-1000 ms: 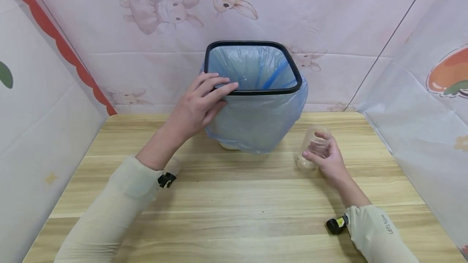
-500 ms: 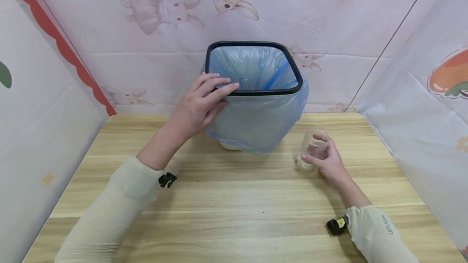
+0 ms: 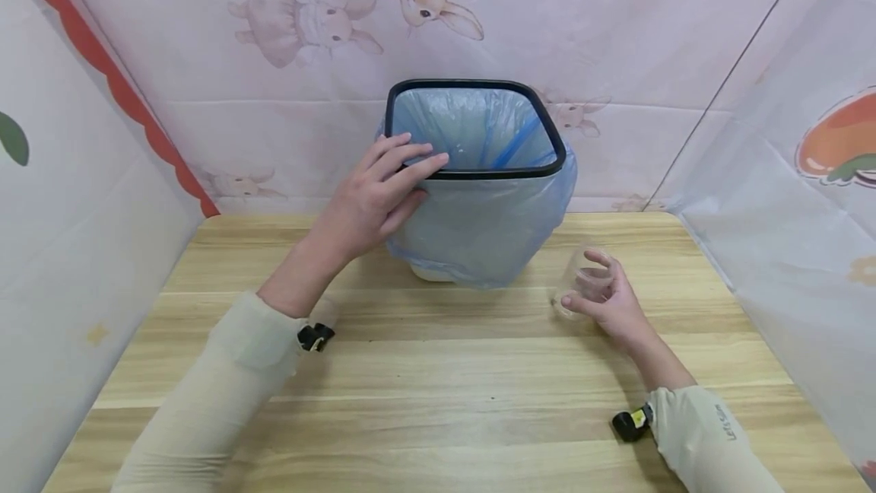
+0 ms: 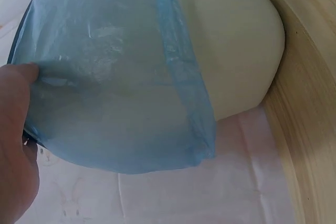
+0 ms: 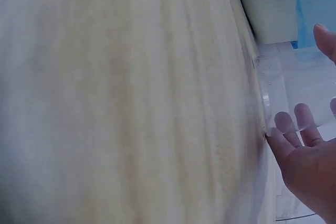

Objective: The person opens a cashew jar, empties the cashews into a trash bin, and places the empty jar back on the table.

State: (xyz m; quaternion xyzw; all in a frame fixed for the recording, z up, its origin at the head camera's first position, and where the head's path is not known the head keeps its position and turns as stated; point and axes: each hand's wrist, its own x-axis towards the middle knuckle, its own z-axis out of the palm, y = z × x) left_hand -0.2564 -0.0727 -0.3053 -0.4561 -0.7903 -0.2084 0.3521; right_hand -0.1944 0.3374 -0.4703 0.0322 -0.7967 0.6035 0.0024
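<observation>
My left hand (image 3: 366, 200) grips the near left corner of a trash bin (image 3: 544, 170) with a black rim. Its fingers lie over the rim and the thumb presses the outside, on the blue bag (image 4: 105, 108) lining the bin. To the bin's right, my right hand (image 3: 612, 299) holds a clear plastic jar (image 3: 571, 280), fingers and thumb curved round its sides. The right wrist view shows the jar (image 5: 281, 85) with its base at the tabletop and fingertips visible along one side. The inside of the bin's bottom is hidden.
The bin stands at the back of a wood-grain table (image 3: 438, 394), near a pink wall cloth (image 3: 328, 151) printed with rabbits. White printed cloths flank both sides. Black wrist straps (image 3: 315, 337) sit on both sleeves.
My right hand has shifted very slightly left and down around the jar. The left hand and the bin have stayed in place.
</observation>
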